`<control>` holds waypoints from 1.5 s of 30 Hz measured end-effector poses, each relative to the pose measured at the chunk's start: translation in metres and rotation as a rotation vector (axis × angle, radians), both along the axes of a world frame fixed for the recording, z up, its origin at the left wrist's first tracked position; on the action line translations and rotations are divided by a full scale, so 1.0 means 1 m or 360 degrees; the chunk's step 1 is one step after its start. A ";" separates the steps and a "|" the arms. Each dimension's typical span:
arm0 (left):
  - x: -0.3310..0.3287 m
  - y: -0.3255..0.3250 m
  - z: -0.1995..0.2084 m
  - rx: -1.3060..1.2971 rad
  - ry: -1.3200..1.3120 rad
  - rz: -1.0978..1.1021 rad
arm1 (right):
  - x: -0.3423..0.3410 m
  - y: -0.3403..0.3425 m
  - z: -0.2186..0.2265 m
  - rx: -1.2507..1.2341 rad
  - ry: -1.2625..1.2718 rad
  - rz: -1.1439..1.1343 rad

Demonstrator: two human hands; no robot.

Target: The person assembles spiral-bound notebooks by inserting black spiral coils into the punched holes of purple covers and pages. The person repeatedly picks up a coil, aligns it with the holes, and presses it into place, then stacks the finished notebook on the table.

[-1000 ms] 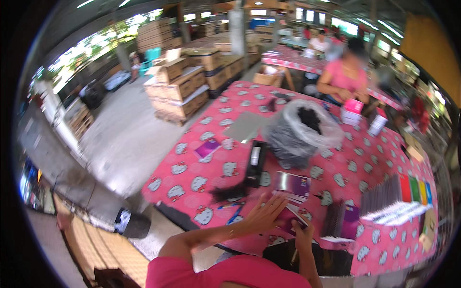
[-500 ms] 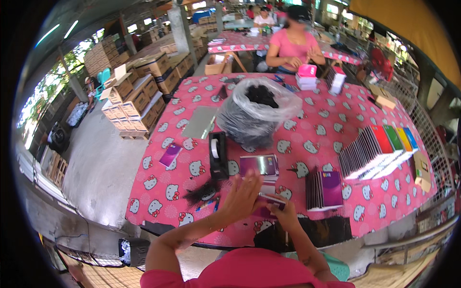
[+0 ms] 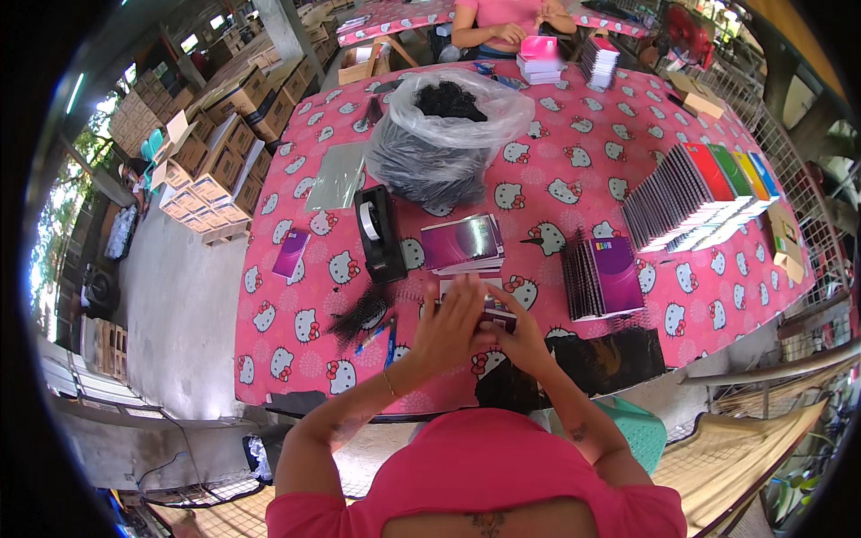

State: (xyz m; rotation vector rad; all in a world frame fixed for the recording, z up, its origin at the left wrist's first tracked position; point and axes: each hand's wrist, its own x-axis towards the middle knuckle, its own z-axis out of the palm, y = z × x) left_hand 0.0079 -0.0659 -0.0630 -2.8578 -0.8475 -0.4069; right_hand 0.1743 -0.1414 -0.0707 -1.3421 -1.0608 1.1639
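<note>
My left hand (image 3: pixel 453 327) lies with its fingers stretched out over small sheets or covers, near the table's front edge. Close beside it, my right hand (image 3: pixel 522 345) grips the edge of a small dark purple notebook (image 3: pixel 499 316), mostly hidden under both hands. Just beyond my fingers is a stack of purple-covered booklets (image 3: pixel 464 246) with a shiny top. A black tape dispenser (image 3: pixel 381 238) stands to its left. To the right, several spiral-bound purple notebooks (image 3: pixel 615 274) stand in a row.
A clear plastic bag of black coils (image 3: pixel 439 148) stands mid-table. Loose black coils (image 3: pixel 360 316) and blue pens (image 3: pixel 390 342) lie left of my hands. Long rows of coloured notebooks (image 3: pixel 686 202) fill the right. A co-worker (image 3: pixel 511 27) sits across the table.
The view has tilted down. My left hand has come down flat over the sheets, and the notebook in my right hand now lies lower, more covered by my hands.
</note>
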 end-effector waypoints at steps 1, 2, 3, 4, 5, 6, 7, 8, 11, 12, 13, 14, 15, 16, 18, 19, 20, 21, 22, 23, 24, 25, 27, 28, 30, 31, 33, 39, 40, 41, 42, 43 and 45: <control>-0.005 -0.012 -0.023 -0.0050 -0.0106 -0.0126 | 0.003 0.001 -0.003 0.0102 -0.0018 -0.0030; -0.014 -0.027 -0.046 -0.0092 -0.0197 -0.0250 | 0.005 0.004 -0.012 0.0212 -0.0023 -0.0059; -0.018 -0.031 -0.057 -0.0132 -0.0285 -0.0379 | 0.008 0.010 -0.024 0.0325 -0.0026 -0.0092; -0.014 -0.019 -0.050 -0.0143 -0.0289 -0.0260 | 0.014 0.018 -0.039 0.0356 -0.0058 -0.0038; -0.008 -0.001 -0.037 -0.0175 -0.0284 -0.0136 | 0.018 0.024 -0.061 0.0365 -0.0079 0.0018; -0.004 0.013 -0.030 -0.0218 -0.0280 -0.0008 | 0.018 0.025 -0.082 0.0362 -0.0101 0.0076; -0.004 0.025 -0.028 -0.0474 -0.0053 -0.0058 | 0.016 0.025 -0.098 0.0350 -0.0104 0.0079; -0.004 0.040 -0.029 -0.0718 0.0164 -0.0114 | 0.018 0.028 -0.111 0.0349 -0.0120 0.0080; 0.009 0.041 -0.040 -0.0378 -0.0002 -0.0129 | 0.017 0.030 -0.105 0.0161 -0.0023 0.0069; 0.013 0.028 -0.048 -0.0116 -0.0181 -0.0120 | 0.019 0.030 -0.106 0.0158 -0.0089 0.0059; 0.008 0.009 -0.064 -0.0227 -0.0106 -0.0134 | 0.019 0.027 -0.108 0.0155 -0.0161 0.0066; 0.001 -0.012 -0.083 -0.0324 -0.0039 -0.0156 | 0.020 0.023 -0.108 0.0195 -0.0209 0.0048; 0.003 -0.019 -0.078 -0.0403 0.0027 -0.0177 | 0.021 0.024 -0.107 0.0253 -0.0259 0.0030; 0.008 -0.019 -0.075 -0.0340 0.0061 -0.0156 | 0.022 0.025 -0.106 0.0311 -0.0309 0.0012; 0.017 -0.016 -0.061 -0.0213 0.0138 -0.0117 | 0.025 0.027 -0.113 0.0423 -0.0384 0.0002; 0.020 -0.010 -0.059 -0.0191 0.0053 -0.0119 | 0.020 0.023 -0.112 0.0459 -0.0414 0.0008; 0.025 0.001 -0.057 -0.0169 -0.0033 -0.0122 | 0.019 0.019 -0.111 0.0161 -0.0331 0.0062; 0.030 0.009 -0.056 -0.0130 -0.0120 -0.0129 | 0.021 0.022 -0.089 -0.0121 -0.0249 0.0110; 0.021 0.000 -0.065 -0.0253 -0.0074 -0.0181 | 0.021 0.026 -0.089 -0.0134 -0.0240 0.0119; 0.015 -0.011 -0.073 -0.0242 -0.0188 -0.0204 | 0.022 0.023 -0.089 -0.0167 -0.0236 0.0134; 0.011 -0.015 -0.075 -0.0210 -0.0284 -0.0248 | 0.021 0.026 -0.106 0.0089 -0.0292 0.0087; 0.011 -0.019 -0.071 -0.0197 -0.0390 -0.0281 | 0.019 0.026 -0.112 0.0327 -0.0357 0.0049; 0.018 0.008 -0.049 -0.0301 -0.0408 -0.0209 | 0.022 0.030 -0.116 0.0286 -0.0370 0.0041; 0.021 0.017 -0.039 -0.0357 -0.0431 -0.0159 | 0.022 0.030 -0.110 0.0259 -0.0389 0.0053; 0.019 0.022 -0.043 -0.0386 -0.0535 -0.0252 | 0.022 0.023 -0.093 0.0565 -0.0634 -0.0116; 0.019 0.025 -0.043 -0.0390 -0.0584 -0.0298 | 0.022 0.021 -0.082 0.0728 -0.0754 -0.0201; 0.019 0.022 -0.043 -0.0409 -0.0610 -0.0290 | 0.035 0.006 -0.058 0.0597 -0.0782 -0.0205; 0.030 0.009 -0.024 -0.0540 -0.0767 -0.0318 | 0.053 -0.005 -0.053 0.0285 -0.0374 -0.0060; 0.032 0.006 -0.016 -0.0538 -0.0782 -0.0316 | 0.055 -0.004 -0.054 0.0247 -0.0354 -0.0043; 0.032 0.008 -0.020 -0.0538 -0.0754 -0.0369 | 0.057 -0.003 -0.055 0.0223 -0.0331 -0.0035; 0.031 0.012 -0.024 -0.0533 -0.0729 -0.0416 | 0.058 -0.002 -0.055 0.0202 -0.0309 -0.0020; 0.028 0.016 -0.028 -0.0528 -0.0703 -0.0466 | 0.059 -0.001 -0.054 0.0180 -0.0287 -0.0007; 0.025 0.015 -0.033 -0.0510 -0.0751 -0.0482 | 0.061 0.003 -0.055 0.0129 -0.0219 0.0107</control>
